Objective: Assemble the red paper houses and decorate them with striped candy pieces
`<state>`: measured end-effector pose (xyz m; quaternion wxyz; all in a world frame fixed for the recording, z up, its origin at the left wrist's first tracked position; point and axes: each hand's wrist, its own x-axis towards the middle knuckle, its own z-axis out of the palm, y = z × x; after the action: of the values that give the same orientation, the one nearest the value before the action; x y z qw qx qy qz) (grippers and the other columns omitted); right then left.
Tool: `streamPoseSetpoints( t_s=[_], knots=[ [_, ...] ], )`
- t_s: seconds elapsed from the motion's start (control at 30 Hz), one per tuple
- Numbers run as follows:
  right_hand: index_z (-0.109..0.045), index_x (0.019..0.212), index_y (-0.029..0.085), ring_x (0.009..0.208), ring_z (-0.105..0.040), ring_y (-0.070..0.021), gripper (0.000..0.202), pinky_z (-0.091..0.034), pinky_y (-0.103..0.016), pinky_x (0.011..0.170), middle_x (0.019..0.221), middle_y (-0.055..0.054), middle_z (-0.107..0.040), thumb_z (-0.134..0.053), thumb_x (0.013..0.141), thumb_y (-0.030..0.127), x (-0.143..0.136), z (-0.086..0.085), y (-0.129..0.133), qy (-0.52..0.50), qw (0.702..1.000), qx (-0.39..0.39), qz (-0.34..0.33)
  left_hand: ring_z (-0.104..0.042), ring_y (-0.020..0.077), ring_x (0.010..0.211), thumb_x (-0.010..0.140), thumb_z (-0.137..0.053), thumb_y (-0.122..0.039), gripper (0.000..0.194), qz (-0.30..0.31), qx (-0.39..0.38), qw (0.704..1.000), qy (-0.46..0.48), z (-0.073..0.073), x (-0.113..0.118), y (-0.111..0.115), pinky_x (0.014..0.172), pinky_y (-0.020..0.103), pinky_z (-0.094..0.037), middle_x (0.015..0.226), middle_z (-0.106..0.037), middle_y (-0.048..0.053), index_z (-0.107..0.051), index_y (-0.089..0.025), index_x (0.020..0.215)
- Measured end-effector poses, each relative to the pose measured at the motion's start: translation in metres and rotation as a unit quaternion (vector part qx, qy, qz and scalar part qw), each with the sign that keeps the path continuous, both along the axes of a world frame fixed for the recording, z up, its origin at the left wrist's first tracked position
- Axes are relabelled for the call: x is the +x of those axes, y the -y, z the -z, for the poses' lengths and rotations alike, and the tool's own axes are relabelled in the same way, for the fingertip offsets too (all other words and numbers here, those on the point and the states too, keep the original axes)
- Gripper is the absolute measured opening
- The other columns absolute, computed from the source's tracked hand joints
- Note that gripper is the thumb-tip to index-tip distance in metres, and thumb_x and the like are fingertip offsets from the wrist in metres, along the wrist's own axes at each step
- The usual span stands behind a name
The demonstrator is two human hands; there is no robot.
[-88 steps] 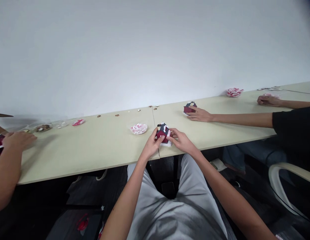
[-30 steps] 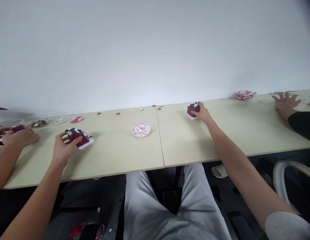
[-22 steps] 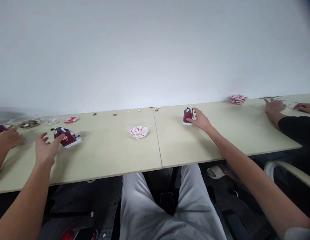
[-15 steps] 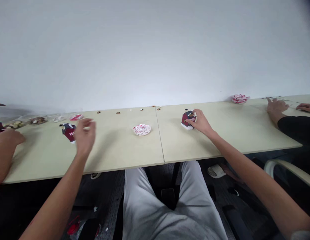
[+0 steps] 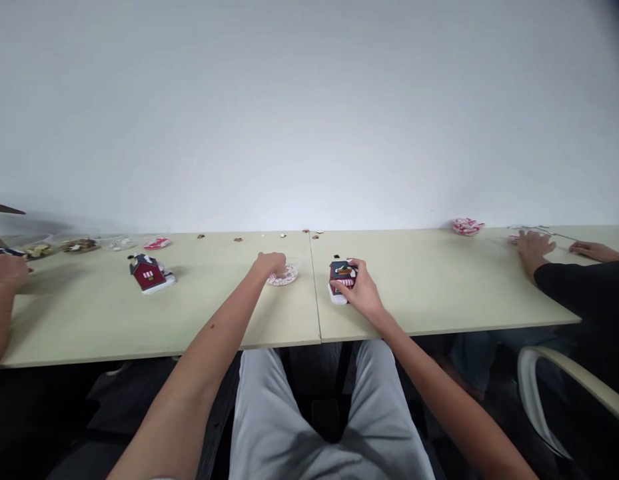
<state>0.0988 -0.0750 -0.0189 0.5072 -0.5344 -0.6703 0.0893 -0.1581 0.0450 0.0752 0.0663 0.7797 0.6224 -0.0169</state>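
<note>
My right hand [image 5: 363, 288] grips a small dark-red model house [image 5: 339, 294] with a dark roof and white base, standing on the table right of the seam. Fingers and thumb close round its right side and hide part of it. My left hand [image 5: 271, 263] reaches into a clear bowl of small red-and-white pieces [image 5: 283, 275]. Its fingers are bent downward, and whether they pinch a piece is hidden. A second dark-red model house [image 5: 148, 275] stands on the table to the left, apart from both hands.
Clear trays with brown pieces [image 5: 79, 245] and red pieces [image 5: 157, 243] line the back left. Small loose pieces [image 5: 238, 239] lie along the wall. Another bowl [image 5: 468, 227] stands back right. A co-worker's hand [image 5: 534, 248] is at the right, another person's hand [image 5: 6, 273] at the left.
My left hand has moved right, from beside the left house to the bowl. My right hand and its house have come nearer the seam and the front edge.
</note>
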Motion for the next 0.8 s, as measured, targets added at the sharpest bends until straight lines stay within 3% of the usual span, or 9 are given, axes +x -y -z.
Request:
streamPoseSetpoints(
  t_s=[0.13, 0.27, 0.47, 0.57, 0.67, 0.8],
  knots=[
    [-0.040, 0.129, 0.025, 0.114, -0.063, -0.0301, 0.067, -0.051, -0.046, 0.096, 0.136, -0.013, -0.057, -0.075, 0.079, 0.054, 0.003, 0.004, 0.011, -0.041, 0.999, 0.004, -0.015, -0.066, 0.0324, 0.100, 0.072, -0.072, -0.030, 0.014, 0.011, 0.034, 0.999, -0.011, 0.002, -0.004, 0.007, 0.105, 0.057, -0.035, 0.092, -0.075, 0.017, -0.069, -0.017, 0.076],
    [-0.040, 0.130, 0.024, 0.110, -0.064, -0.0292, 0.068, -0.052, -0.044, 0.094, 0.130, -0.012, -0.060, -0.076, 0.079, 0.052, 0.005, 0.006, 0.015, -0.062, 0.998, 0.009, -0.007, -0.066, 0.0305, 0.104, 0.082, -0.062, -0.030, 0.019, 0.000, 0.076, 0.997, -0.009, -0.005, -0.006, 0.016, 0.104, 0.051, -0.038, 0.102, -0.074, 0.019, -0.070, -0.016, 0.091],
    [-0.041, 0.129, 0.023, 0.105, -0.065, -0.0287, 0.069, -0.053, -0.044, 0.091, 0.123, -0.011, -0.062, -0.078, 0.077, 0.051, 0.005, 0.010, 0.013, -0.084, 0.996, 0.010, -0.003, -0.067, 0.0266, 0.106, 0.098, -0.041, -0.030, 0.028, 0.026, 0.189, 0.980, 0.057, -0.008, 0.013, 0.052, 0.101, 0.042, -0.042, 0.110, -0.074, 0.013, -0.062, -0.020, 0.114],
    [-0.041, 0.135, 0.022, 0.111, -0.063, -0.0293, 0.073, -0.051, -0.046, 0.097, 0.129, -0.013, -0.059, -0.078, 0.078, 0.048, 0.007, 0.011, 0.013, -0.084, 0.996, 0.042, -0.009, -0.068, 0.0226, 0.096, 0.101, -0.036, -0.034, 0.029, 0.085, 0.235, 0.953, 0.170, 0.007, 0.027, 0.069, 0.092, 0.035, -0.046, 0.104, -0.074, 0.008, -0.058, -0.023, 0.117],
    [-0.043, 0.142, 0.025, 0.127, -0.055, -0.0294, 0.067, -0.045, -0.047, 0.108, 0.139, -0.012, -0.054, -0.072, 0.085, 0.045, 0.009, 0.010, 0.015, -0.052, 0.995, 0.078, -0.025, -0.068, 0.0200, 0.090, 0.102, -0.036, -0.030, 0.029, 0.152, 0.237, 0.900, 0.332, 0.033, 0.040, 0.076, 0.085, 0.031, -0.048, 0.098, -0.073, 0.006, -0.055, -0.022, 0.120],
    [-0.051, 0.140, 0.029, 0.141, -0.042, -0.0282, 0.052, -0.037, -0.046, 0.117, 0.146, -0.010, -0.049, -0.065, 0.092, 0.043, 0.014, 0.010, 0.018, -0.013, 0.996, 0.080, -0.044, -0.065, 0.0192, 0.093, 0.103, -0.037, -0.031, 0.026, 0.247, 0.201, 0.877, 0.361, 0.065, 0.055, 0.079, 0.087, 0.031, -0.047, 0.100, -0.070, 0.006, -0.059, -0.021, 0.112]
  ],
)
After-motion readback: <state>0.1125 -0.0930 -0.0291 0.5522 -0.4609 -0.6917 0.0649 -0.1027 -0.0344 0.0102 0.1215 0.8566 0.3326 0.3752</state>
